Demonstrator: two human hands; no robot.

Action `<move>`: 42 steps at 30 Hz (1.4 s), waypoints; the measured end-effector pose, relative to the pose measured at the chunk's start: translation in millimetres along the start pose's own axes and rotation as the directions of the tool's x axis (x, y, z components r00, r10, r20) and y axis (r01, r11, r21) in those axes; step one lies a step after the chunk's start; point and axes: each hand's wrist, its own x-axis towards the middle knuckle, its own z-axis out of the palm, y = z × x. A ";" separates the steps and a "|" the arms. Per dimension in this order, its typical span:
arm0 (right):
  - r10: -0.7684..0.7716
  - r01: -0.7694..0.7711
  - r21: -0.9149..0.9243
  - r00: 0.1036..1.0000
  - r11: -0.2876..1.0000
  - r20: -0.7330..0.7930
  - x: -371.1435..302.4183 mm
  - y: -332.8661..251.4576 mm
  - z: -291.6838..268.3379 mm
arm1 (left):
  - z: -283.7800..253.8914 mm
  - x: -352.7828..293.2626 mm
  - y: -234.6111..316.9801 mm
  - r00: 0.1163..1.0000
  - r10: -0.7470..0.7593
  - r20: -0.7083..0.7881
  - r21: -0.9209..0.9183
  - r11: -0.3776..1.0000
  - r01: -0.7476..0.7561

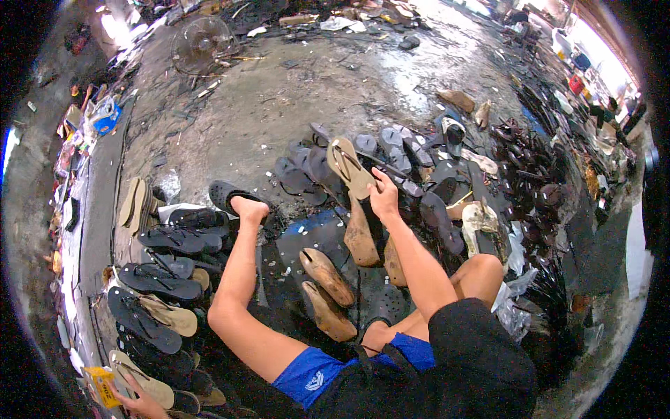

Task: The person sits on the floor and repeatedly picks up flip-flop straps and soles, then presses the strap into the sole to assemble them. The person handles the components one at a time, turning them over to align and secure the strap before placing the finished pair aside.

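Observation:
My right hand (383, 195) pinches a tan flip-flop (345, 162) by one end, its sole and dark thong strap raised over the work area. At the lower left edge, my left hand (137, 400) has its fingers at another tan flip-flop (150, 384), beside a yellow printed packet (104, 387); part of this grip is cut off. Below the raised flip-flop stands a wooden shoe last (361, 237). Two more wooden lasts (326, 277) lie between my legs, and another wooden last (394, 264) is partly hidden by my right forearm.
Rows of dark flip-flops (160, 278) line my left side. Loose grey flip-flops (296, 176) lie ahead, with a dark heap of scraps (534, 174) to the right. A fan (204, 45) stands at the far left. Clear plastic bags (513, 293) lie by my right knee.

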 end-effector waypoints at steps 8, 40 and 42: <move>0.245 -0.656 0.510 0.716 0.556 0.654 -222.2 -115.9 -19.3 | 148.9 -168.8 233.4 0.700 0.328 0.635 -0.744 0.505 0.438; 0.323 0.650 -0.665 0.581 0.368 0.747 -361.3 -27.3 26.9 | 86.3 -277.0 145.2 0.067 -0.264 0.962 -0.001 0.242 0.970; 0.346 0.614 -0.693 0.601 0.378 0.721 -358.9 -15.9 32.0 | 92.1 -295.4 136.7 0.078 0.266 0.961 -0.101 0.075 0.992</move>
